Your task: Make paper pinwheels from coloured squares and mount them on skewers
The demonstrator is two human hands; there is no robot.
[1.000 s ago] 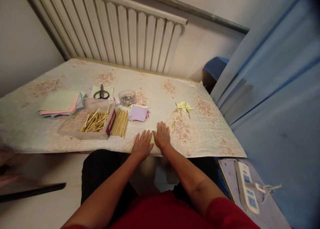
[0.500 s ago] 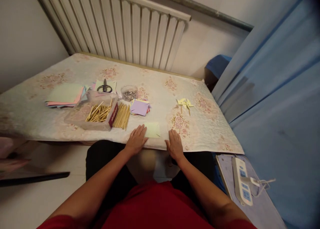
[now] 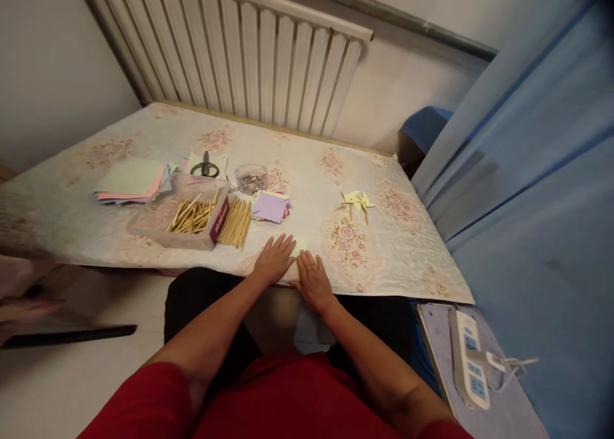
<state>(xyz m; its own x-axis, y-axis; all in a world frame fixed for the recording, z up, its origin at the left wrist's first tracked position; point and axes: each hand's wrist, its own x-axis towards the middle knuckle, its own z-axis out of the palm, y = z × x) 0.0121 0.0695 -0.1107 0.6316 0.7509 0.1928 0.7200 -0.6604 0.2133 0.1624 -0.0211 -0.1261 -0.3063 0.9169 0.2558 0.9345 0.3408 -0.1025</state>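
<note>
Pale green, pink and blue paper sheets [image 3: 132, 178] lie in a loose stack at the left of a cream, flower-patterned table cover [image 3: 307, 196]. Next to it, a translucent rectangular plastic box [image 3: 185, 240] contains thin tan wooden sticks [image 3: 192, 216]; behind the box, black-handled scissors [image 3: 205, 168] rest on light paper. A row of similar sticks [image 3: 235, 223] lies along the box's right side, with a clear round container of small metal pieces [image 3: 251, 182] behind and a lilac-topped pile of paper squares [image 3: 270, 207] just beyond. At the near edge, the left hand [image 3: 275, 258] lies palm down, fingers slightly spread. A pale green paper piece [image 3: 300, 244] sits between and partly beneath both hands; whether it is folded cannot be told. The right hand [image 3: 314, 280] lies flat, fingers extended and close together. Farther right are two yellow paper pinwheels [image 3: 359, 201] on sticks.
</note>
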